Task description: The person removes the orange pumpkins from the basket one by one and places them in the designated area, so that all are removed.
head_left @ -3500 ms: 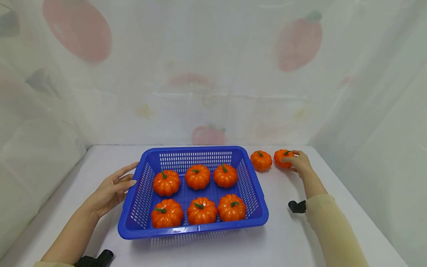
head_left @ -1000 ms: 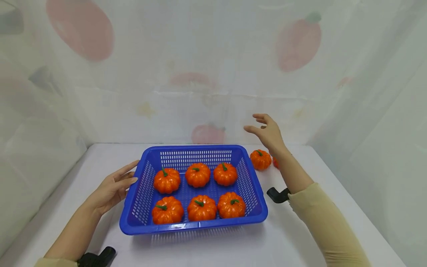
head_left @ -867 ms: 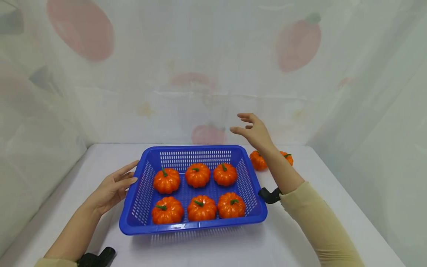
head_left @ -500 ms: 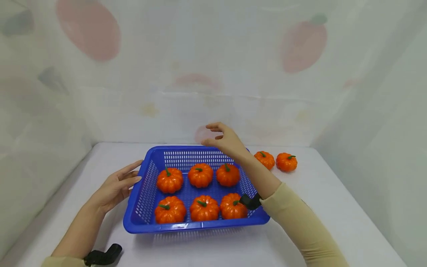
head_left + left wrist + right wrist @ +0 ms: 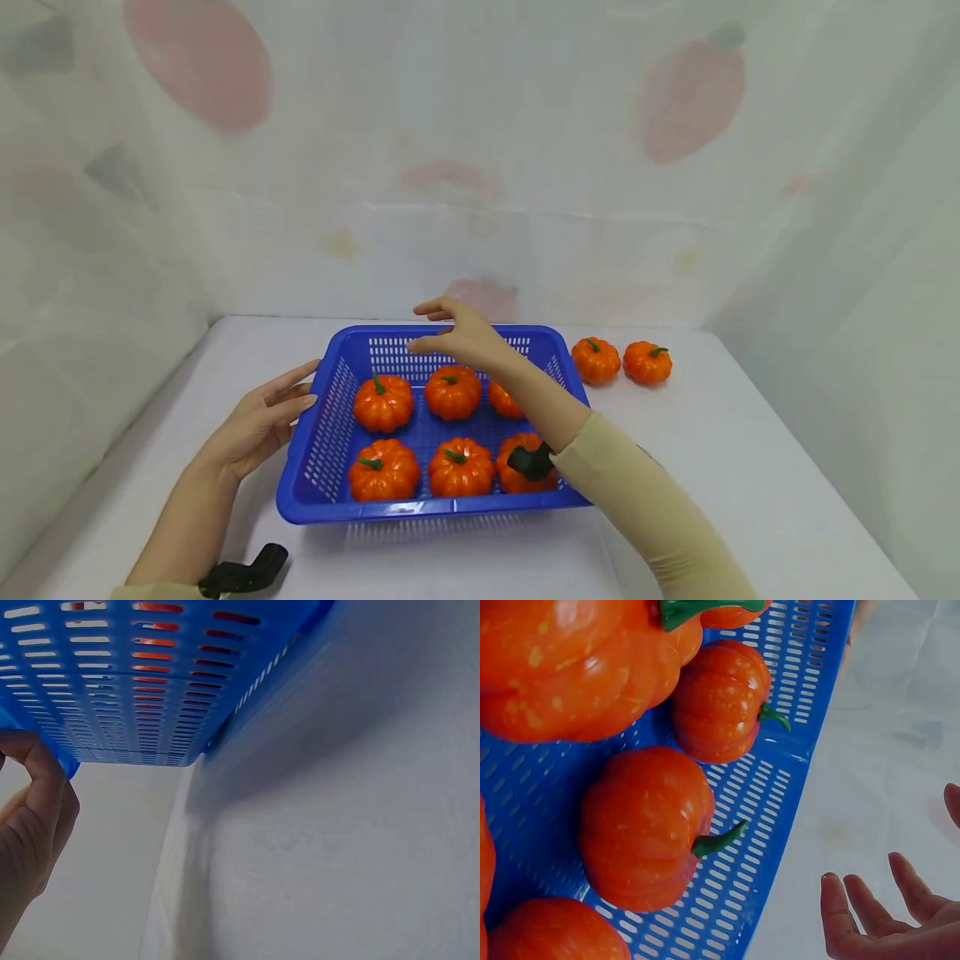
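Observation:
A blue perforated plastic basket (image 5: 300,467) holds several small orange pumpkins (image 5: 461,467) with green stems, set in two rows. At its left side my left hand (image 5: 251,425) grips the rim, the thumb on the edge and the other fingers along the outer wall. The left wrist view shows that hand (image 5: 37,817) at the rim. Over the back part of the basket hovers my right hand (image 5: 468,337), its fingers and thumb spread with nothing between them. Its forearm hides part of the back right pumpkin (image 5: 504,400). In the right wrist view the hand (image 5: 900,930) is apart from the pumpkins.
Two more pumpkins stand on the white table (image 5: 720,467) to the right of the basket: a nearer one (image 5: 596,362) and one further right (image 5: 647,364). Printed white curtains (image 5: 585,167) enclose the table at the back and sides.
My right hand has left the far right pumpkin, risen, and swung left over the basket, uncovering both table pumpkins. My left hand has stayed at the rim. The view has shifted slightly.

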`<state>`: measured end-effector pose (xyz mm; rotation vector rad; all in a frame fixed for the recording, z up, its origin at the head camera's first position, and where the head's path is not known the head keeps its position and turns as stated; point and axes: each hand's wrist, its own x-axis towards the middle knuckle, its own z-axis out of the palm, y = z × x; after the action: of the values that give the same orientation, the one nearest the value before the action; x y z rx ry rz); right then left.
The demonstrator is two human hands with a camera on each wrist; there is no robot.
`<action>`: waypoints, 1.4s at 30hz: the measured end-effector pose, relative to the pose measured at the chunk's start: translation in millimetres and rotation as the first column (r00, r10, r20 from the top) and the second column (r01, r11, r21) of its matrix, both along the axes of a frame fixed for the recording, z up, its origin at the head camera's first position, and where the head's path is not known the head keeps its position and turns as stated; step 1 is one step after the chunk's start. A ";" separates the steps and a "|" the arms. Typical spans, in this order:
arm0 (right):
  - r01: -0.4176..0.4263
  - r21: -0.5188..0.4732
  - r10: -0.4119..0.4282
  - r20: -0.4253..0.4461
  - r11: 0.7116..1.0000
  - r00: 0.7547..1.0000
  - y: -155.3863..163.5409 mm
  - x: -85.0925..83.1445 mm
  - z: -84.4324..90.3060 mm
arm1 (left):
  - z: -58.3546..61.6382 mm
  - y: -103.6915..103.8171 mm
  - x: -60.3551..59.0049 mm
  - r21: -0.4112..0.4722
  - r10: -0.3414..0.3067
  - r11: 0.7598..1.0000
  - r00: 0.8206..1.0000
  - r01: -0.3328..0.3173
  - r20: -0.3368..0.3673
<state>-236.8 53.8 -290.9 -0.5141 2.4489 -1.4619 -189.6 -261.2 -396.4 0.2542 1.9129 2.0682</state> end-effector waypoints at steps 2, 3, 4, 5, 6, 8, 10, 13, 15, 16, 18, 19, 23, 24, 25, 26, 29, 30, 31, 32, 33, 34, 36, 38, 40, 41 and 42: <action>-0.003 0.003 0.003 0.019 1.000 1.000 -2.6 0.1 -0.5 | -1.8 -0.2 1.1 0.021 -0.003 1.000 1.000 0.003 -0.004; -0.005 0.005 0.004 0.026 1.000 1.000 -3.5 0.0 -1.0 | -2.6 0.0 1.5 0.030 -0.005 1.000 1.000 0.005 -0.005; -0.008 0.007 0.008 0.032 1.000 0.999 -4.4 -0.3 -1.5 | -3.1 0.3 1.8 0.035 -0.006 0.999 1.000 0.007 -0.008; -0.012 0.011 0.012 0.038 1.000 0.999 -5.2 -0.7 -2.4 | -3.5 0.5 2.0 0.038 -0.007 0.999 1.000 0.008 -0.011; -0.017 0.014 0.016 0.040 1.000 0.999 -6.2 -1.0 -3.1 | -3.7 0.7 2.1 0.042 -0.010 0.999 1.000 0.010 -0.011; -0.023 0.020 0.022 0.045 1.000 0.999 -8.7 -1.6 -4.3 | -3.5 0.6 2.3 0.041 -0.014 0.999 1.000 0.014 -0.015; -0.027 0.029 0.025 0.055 0.999 0.998 -12.0 -2.0 -5.2 | -3.1 0.1 2.2 0.045 -0.017 0.999 1.000 0.017 -0.015; -0.040 0.056 0.036 0.072 0.998 0.997 -19.1 -2.2 -5.0 | -2.5 -2.1 2.5 0.054 -0.020 0.998 1.000 0.020 -0.014; -0.060 0.077 0.054 0.085 0.995 0.995 -25.1 -3.5 -5.4 | -2.4 -4.0 3.1 0.064 -0.020 0.998 1.000 0.021 -0.012; -0.075 0.088 0.067 0.086 0.993 0.994 -28.5 -4.5 -5.7 | -2.5 -5.0 3.6 0.066 -0.017 0.998 1.000 0.018 -0.010; -0.103 0.100 0.094 0.092 0.990 0.991 -35.6 -6.9 -7.4 | -2.6 -6.8 4.9 0.070 -0.015 0.997 1.000 0.015 -0.007; -0.113 0.109 0.104 0.091 0.988 0.990 -39.2 -8.5 -8.8 | -2.8 -7.6 5.1 0.070 -0.015 0.997 1.000 0.015 -0.006; -0.151 0.150 0.138 0.092 0.977 0.986 -50.9 -13.7 -15.1 | -3.0 -8.1 5.9 0.080 -0.016 0.997 1.000 0.017 -0.002; -0.158 0.167 0.144 0.096 0.973 0.985 -53.1 -15.0 -17.4 | -3.0 -7.8 5.9 0.079 -0.014 0.997 1.000 0.014 -0.002; -0.163 0.181 0.147 0.099 0.970 0.984 -55.0 -16.0 -19.7 | -3.1 -7.5 6.0 0.081 -0.016 0.997 1.000 0.016 -0.001; -0.169 0.192 0.152 0.101 0.967 0.983 -56.5 -16.8 -21.7 | -3.2 -6.9 6.0 0.081 -0.015 0.997 1.000 0.015 0.000; -0.174 0.215 0.155 0.105 0.961 0.982 -59.6 -18.9 -28.4 | -3.7 -5.2 5.6 0.084 -0.019 0.996 1.000 0.019 0.003; -0.174 0.213 0.154 0.109 0.961 0.982 -60.3 -19.1 -30.1 | -3.7 -4.5 5.6 0.085 -0.020 0.996 1.000 0.020 0.003; -0.173 0.211 0.153 0.112 0.962 0.982 -60.8 -19.2 -31.7 | -3.8 -4.0 5.5 0.091 -0.026 0.995 1.000 0.026 0.003; -0.175 0.208 0.154 0.116 0.962 0.981 -60.9 -19.2 -33.1 | -4.0 -3.5 5.5 0.097 -0.029 0.995 1.000 0.028 0.002; -0.178 0.210 0.155 0.120 0.961 0.981 -61.1 -19.2 -34.6 | -4.0 -3.1 5.6 0.103 -0.033 0.994 0.999 0.033 0.001; -0.178 0.211 0.155 0.124 0.961 0.980 -61.1 -19.3 -35.8 | -4.2 -2.5 5.5 0.108 -0.035 0.994 0.999 0.035 0.000; -0.182 0.216 0.157 0.129 0.959 0.979 -60.5 -18.9 -37.6 | -4.5 -1.8 5.2 0.124 -0.044 0.991 0.999 0.044 0.000; -0.189 0.233 0.162 0.129 0.954 0.978 -59.7 -18.2 -39.0 | -5.0 -1.5 4.9 0.128 -0.045 0.991 0.999 0.045 0.000; -0.195 0.249 0.166 0.133 0.949 0.977 -59.2 -17.7 -40.2 | -5.1 -1.5 4.9 0.129 -0.048 0.990 0.999 0.047 0.002; -0.202 0.255 0.172 0.135 0.946 0.976 -59.1 -17.4 -40.9 | -5.1 -1.7 5.1 0.130 -0.050 0.990 0.999 0.049 0.003; -0.208 0.259 0.177 0.137 0.943 0.975 -59.3 -17.5 -41.7 | -5.2 -2.1 5.3 0.129 -0.050 0.991 0.999 0.049 0.004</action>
<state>-254.3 -5.4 -332.7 -0.5769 2.3823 -1.0281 -184.3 -263.2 -401.7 0.3198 1.7539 2.1594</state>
